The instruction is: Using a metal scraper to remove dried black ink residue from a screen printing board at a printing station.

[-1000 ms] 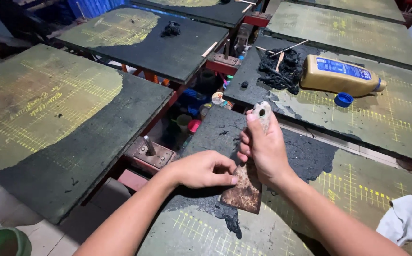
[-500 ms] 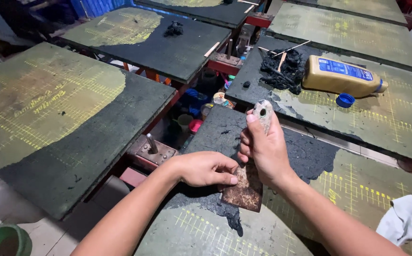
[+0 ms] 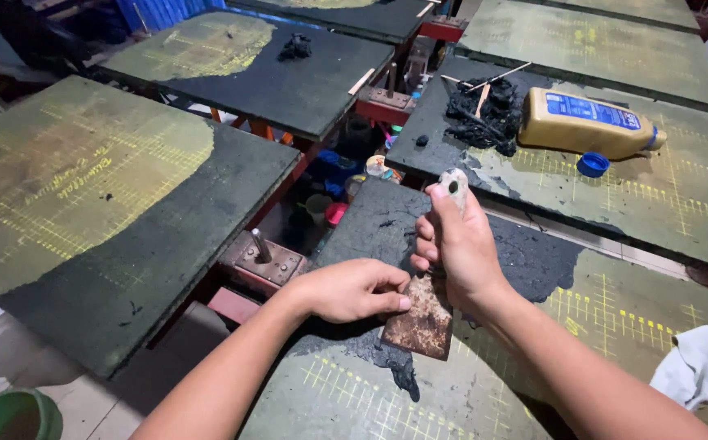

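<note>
Our right hand (image 3: 460, 244) grips the rusty scraper (image 3: 423, 318) fist-tight, blade down just below it; our left hand (image 3: 350, 289) pinches the blade's edge, scraping black residue (image 3: 395, 363) off the platen (image 3: 354, 399). Next calls for firm, flat pressure.

Reaching in from the lower edge, both forearms bare and converging toward the middle. Left hand (image 3: 346, 289) lying knuckles up, fingers curled loosely inward, thumb and forefinger tips pointing right and pressing together just beside the right hand. Right hand (image 3: 460, 244) standing more upright, wrist slightly bent, fingers wrapping tightly in a fist, thumb stretching upward along the top. Right forearm running diagonally toward the lower right corner, left forearm angling toward the lower left.
</note>
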